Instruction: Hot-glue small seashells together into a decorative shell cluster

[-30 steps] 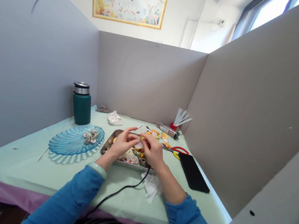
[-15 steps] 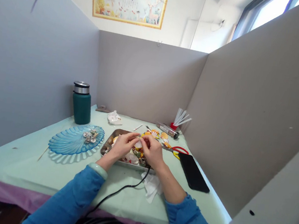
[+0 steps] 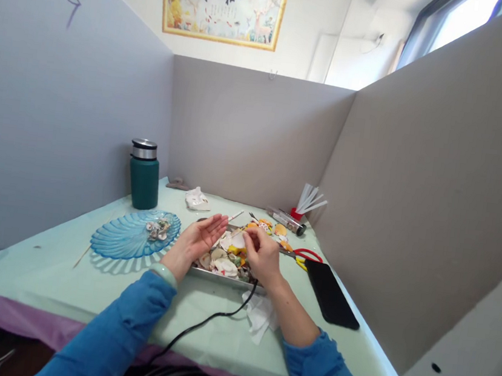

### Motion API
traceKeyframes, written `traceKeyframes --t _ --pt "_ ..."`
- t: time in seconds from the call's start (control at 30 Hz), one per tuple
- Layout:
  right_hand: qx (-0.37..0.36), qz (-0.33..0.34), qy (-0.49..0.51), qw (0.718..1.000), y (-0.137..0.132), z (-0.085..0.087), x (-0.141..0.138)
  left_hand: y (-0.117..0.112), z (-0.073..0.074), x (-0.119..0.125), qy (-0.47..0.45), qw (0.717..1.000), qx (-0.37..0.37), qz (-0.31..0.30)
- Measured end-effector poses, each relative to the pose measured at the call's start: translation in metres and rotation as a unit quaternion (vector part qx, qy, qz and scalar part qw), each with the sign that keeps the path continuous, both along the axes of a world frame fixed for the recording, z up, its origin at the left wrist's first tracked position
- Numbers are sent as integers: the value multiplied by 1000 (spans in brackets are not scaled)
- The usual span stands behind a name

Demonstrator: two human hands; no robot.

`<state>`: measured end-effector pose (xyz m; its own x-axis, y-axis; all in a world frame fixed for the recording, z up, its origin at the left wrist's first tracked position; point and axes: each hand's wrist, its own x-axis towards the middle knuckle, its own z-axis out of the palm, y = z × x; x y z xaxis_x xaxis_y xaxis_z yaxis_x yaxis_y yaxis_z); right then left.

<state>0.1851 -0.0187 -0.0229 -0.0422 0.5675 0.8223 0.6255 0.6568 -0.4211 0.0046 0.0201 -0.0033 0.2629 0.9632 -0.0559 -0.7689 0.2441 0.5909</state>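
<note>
A metal tray [image 3: 217,276] full of mixed shells [image 3: 226,264] lies in front of me on the pale green table cover. My left hand [image 3: 196,241] hovers over the tray's left end with its fingers stretched out and nothing in them. My right hand [image 3: 262,252] is over the tray's right part, fingers curled and pinched together on something I cannot make out. A black cord [image 3: 202,323] runs from under that hand toward me. Both sleeves are blue.
A blue shell-shaped glass plate [image 3: 120,242] holding a few shells sits left of the tray, a green flask [image 3: 144,176] behind it. Red-handled scissors [image 3: 305,256], a black phone [image 3: 332,295] and crumpled tissue [image 3: 260,316] lie to the right. Grey partitions wall in three sides.
My left hand has come away from the right hand and opened its fingers. The right hand stays curled over the tray. The view has shifted slightly.
</note>
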Motion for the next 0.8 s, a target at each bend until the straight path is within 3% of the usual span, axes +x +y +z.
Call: traceKeyframes --t 0.57,0.8 --pt "-3 9 -14 1000 -1 1 -1 0 2 2 -75 995 -61 12" --pt "-4 19 -13 1000 0 0 1 9 8 -22 -193 977 -43 86"
